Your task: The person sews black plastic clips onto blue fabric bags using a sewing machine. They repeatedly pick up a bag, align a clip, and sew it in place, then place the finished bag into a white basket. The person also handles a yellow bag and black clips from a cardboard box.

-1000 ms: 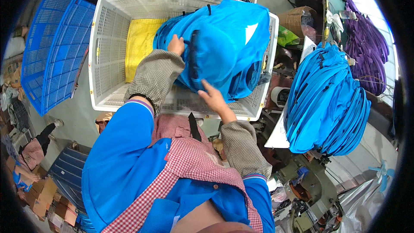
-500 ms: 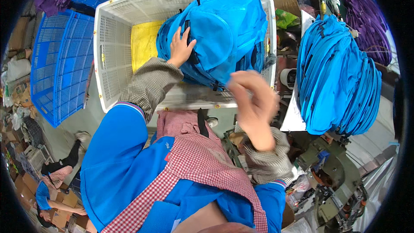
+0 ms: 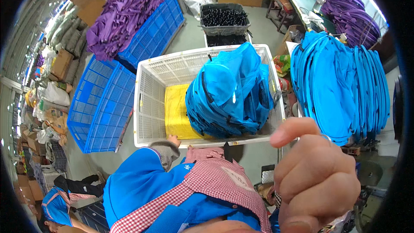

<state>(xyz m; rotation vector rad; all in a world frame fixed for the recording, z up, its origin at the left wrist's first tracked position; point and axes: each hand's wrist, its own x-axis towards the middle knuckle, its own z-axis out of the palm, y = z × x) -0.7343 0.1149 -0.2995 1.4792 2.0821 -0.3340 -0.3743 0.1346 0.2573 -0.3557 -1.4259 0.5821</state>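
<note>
Large and close in the view is my right hand [image 3: 317,177], raised with its fingers curled in; its palm is hidden, and I cannot make out whether anything is in it. A ring shows on one finger. My left hand [image 3: 174,140] is at the near rim of a white plastic crate [image 3: 148,143], its fingers hooked over the edge; the sleeve hides part of it. Inside the crate lies a pile of bright blue fabric pieces [image 3: 228,90] with black trim. A yellow sheet [image 3: 177,114] covers the crate's floor beside them.
More blue fabric pieces [image 3: 327,86] are stacked upright at the right. Blue crates [image 3: 101,103] stand left, with purple fabric [image 3: 125,15] heaped behind. A grey bin of black pieces [image 3: 224,19] is beyond the white crate. Another person [image 3: 58,205] is at the lower left.
My left hand has left the blue fabric and drawn back to the crate's near rim. My right hand has come up close to the camera. The view has tilted to show more beyond the crate.
</note>
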